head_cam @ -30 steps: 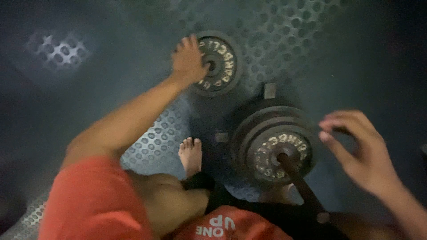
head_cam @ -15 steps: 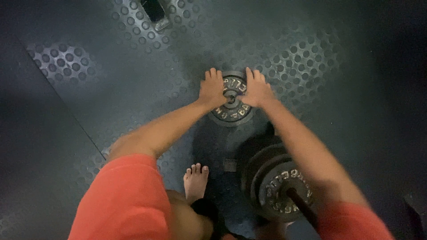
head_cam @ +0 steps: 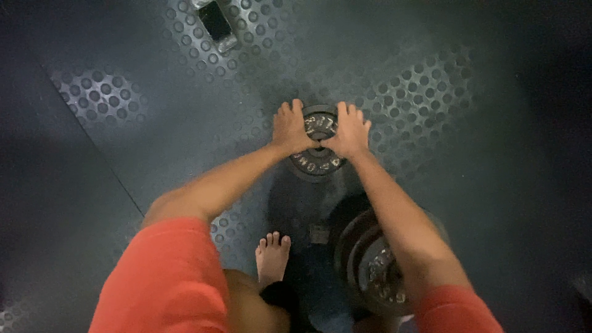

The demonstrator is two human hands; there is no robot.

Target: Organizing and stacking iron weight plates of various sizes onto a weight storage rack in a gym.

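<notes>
A round dark iron weight plate (head_cam: 316,165) lies flat on the studded rubber floor. My left hand (head_cam: 290,127) rests on its left half, fingers spread and curling over the far edge. My right hand (head_cam: 348,131) lies on its right half the same way, thumb near the centre hole. Both hands grip the plate, which stays on the floor. Close to me, a barbell end with stacked black plates (head_cam: 372,271) sits under my right forearm.
A dark phone (head_cam: 216,21) lies on the floor at the top left. My bare foot (head_cam: 272,255) stands on the mat beside the loaded barbell. The floor (head_cam: 154,111) is dark rubber with raised round studs.
My right hand left the barbell end and joined my left on the loose plate. Both hands have since settled more firmly over it, and the view has shifted slightly.
</notes>
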